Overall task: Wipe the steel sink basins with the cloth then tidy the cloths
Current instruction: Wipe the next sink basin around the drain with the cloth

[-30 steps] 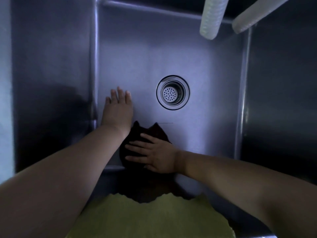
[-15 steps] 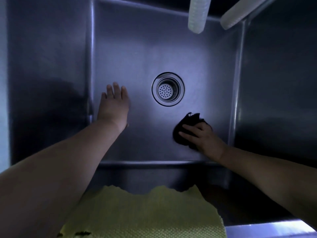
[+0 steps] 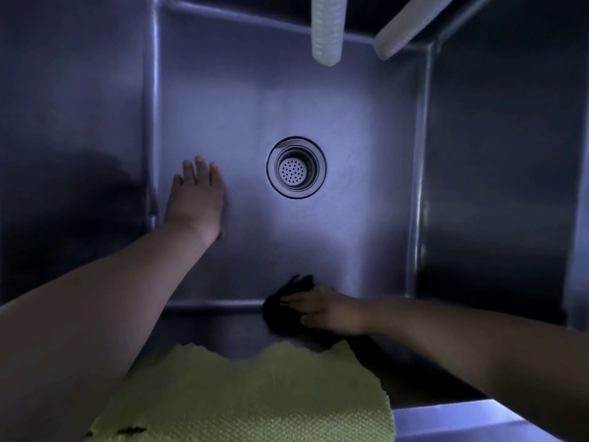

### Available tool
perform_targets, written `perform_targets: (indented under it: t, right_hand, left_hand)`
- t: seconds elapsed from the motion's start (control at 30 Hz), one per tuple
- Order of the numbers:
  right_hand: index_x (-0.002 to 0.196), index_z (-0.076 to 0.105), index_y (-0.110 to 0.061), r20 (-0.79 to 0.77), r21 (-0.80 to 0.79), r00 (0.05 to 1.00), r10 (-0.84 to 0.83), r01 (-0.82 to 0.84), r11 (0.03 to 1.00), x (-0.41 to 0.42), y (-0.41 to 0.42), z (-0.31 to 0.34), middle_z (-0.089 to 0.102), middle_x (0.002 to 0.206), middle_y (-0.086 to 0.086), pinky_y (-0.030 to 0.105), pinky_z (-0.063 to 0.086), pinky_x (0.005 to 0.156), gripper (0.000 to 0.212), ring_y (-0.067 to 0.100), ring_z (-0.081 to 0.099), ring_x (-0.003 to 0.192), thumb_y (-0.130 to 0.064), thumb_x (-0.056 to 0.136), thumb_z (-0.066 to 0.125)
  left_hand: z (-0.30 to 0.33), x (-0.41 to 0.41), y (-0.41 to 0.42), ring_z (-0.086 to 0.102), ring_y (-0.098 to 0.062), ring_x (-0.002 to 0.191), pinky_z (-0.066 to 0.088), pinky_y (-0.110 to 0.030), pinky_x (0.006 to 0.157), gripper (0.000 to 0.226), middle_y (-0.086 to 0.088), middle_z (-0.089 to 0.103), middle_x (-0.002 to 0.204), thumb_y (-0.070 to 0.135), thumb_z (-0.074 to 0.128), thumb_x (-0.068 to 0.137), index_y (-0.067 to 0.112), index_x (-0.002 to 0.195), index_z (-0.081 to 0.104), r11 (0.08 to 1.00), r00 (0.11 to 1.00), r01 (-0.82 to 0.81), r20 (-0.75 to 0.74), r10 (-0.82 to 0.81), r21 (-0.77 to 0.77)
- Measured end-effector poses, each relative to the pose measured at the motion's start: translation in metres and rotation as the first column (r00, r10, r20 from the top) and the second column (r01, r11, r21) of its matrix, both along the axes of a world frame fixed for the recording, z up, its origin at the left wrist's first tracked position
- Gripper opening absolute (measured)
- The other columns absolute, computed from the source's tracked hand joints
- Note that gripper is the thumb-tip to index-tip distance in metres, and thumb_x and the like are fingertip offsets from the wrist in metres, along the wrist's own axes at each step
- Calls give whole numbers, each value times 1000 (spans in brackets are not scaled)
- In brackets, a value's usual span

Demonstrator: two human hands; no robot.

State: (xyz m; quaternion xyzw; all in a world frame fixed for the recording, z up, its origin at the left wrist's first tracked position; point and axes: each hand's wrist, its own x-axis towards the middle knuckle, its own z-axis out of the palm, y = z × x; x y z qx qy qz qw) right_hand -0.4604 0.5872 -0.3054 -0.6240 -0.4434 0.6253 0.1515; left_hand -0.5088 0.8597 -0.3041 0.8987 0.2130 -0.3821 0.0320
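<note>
Steel walls close in on every side of a deep sink basin, dimly lit and bluish, seen from straight above. On the far left rises the left wall of the basin, dark with shadow, meeting the floor along a rounded vertical seam.

Just right of that seam the left hand lies flat on the basin floor, palm down, fingers straight and together pointing toward the back wall; its grip is wide and holds nothing. Its bare forearm runs down to the lower left corner of the view.

Near the bottom edge, a pale yellow cloth with a knobbly weave is draped over the near rim of the sink, its ragged upper edge hanging into the basin. It lies between the two forearms and touches neither hand.

At the middle of the floor sits the round drain, a ringed steel strainer with small holes, well apart from both hands. Above it, at the top of the view, two white ribbed hoses hang in over the back wall, one upright, the other slanting in from the right.

Lower right of the drain, the dark cloth is bunched at the seam where the floor meets the near wall. The right hand presses on it, fingers spread over the cloth and thumb tucked along its lower edge. The right wall of the basin stands beyond.
</note>
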Motion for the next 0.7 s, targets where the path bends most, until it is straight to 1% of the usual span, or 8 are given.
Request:
perform_targets:
  t: [0.13, 0.23, 0.3, 0.4, 0.47, 0.53, 0.63, 0.7]
  right_hand:
    - [120, 59, 8, 146, 53, 987, 70, -79, 995, 38, -42, 21, 54, 131, 25, 1, 6, 104, 38, 23, 44, 125, -14, 91, 49]
    - [108, 69, -6, 221, -30, 971, 93, -89, 996, 54, -56, 29, 65, 119, 12, 21, 34, 104, 41, 20, 54, 112, -28, 90, 40]
    - [107, 70, -14, 434, -94, 894, 114, -81, 992, 60, -57, 32, 67, 117, 7, 30, 46, 96, 36, 26, 61, 107, -26, 88, 42]
    - [109, 70, -11, 654, 122, 756, 19, -130, 984, 52, -39, 30, 70, 110, 8, 27, 51, 83, 36, 24, 65, 91, -17, 75, 60]
    - [116, 67, -13, 619, 265, 786, -16, -189, 946, 37, -17, 22, 65, 121, 11, 29, 47, 87, 41, 23, 59, 98, -24, 77, 59]
    - [130, 57, -16, 520, 297, 843, 137, -328, 897, 19, 8, 7, 46, 143, 15, 43, 41, 100, 45, 35, 51, 119, -31, 89, 48]
    - [149, 24, -27, 566, 135, 722, 397, -556, 820, 2, 34, -17, 6, 159, 4, 46, -5, 118, 55, 26, 3, 146, -38, 98, 41]
    - [148, 26, -28, 629, 208, 711, 314, -544, 813, 5, 40, -31, 14, 158, 4, 46, -9, 116, 59, 26, 8, 146, -41, 94, 44]
  left_hand:
    - [4, 1, -2, 15, -44, 141, 24, -47, 112, 121, -29, 6, 153, 42, 81, 65, -3, 146, 3, 1000, 1000, 10, 17, -11, 21]
    - [7, 2, -3, 15, -45, 140, 24, -47, 112, 120, -29, 7, 153, 42, 81, 66, -4, 146, 3, 1000, 1000, 3, 16, -3, 19]
    - [8, 3, -4, 14, -44, 141, 23, -47, 113, 119, -29, 6, 153, 41, 79, 68, -4, 146, 2, 1000, 1000, -3, 4, 3, 25]
    - [8, 4, -3, 13, -44, 141, 22, -47, 113, 118, -29, 4, 153, 41, 79, 69, -4, 146, 1, 1000, 1000, -7, -9, 7, 25]
    - [7, 4, -2, 12, -44, 141, 22, -47, 113, 117, -29, 4, 153, 41, 78, 70, -4, 146, 1, 1000, 1000, -1, -18, 1, 22]
    - [5, 3, -1, 13, -44, 141, 22, -47, 113, 117, -29, 5, 153, 42, 78, 69, -3, 146, 2, 1000, 1000, 11, -15, -10, 26]
    - [3, 2, -1, 14, -44, 141, 23, -46, 113, 117, -30, 6, 153, 44, 77, 69, -3, 146, 1, 999, 999, 34, -17, -33, 36]
    - [2, 2, -2, 15, -44, 140, 24, -46, 112, 118, -31, 8, 152, 46, 76, 69, -4, 146, 2, 997, 999, 49, -6, -48, 55]
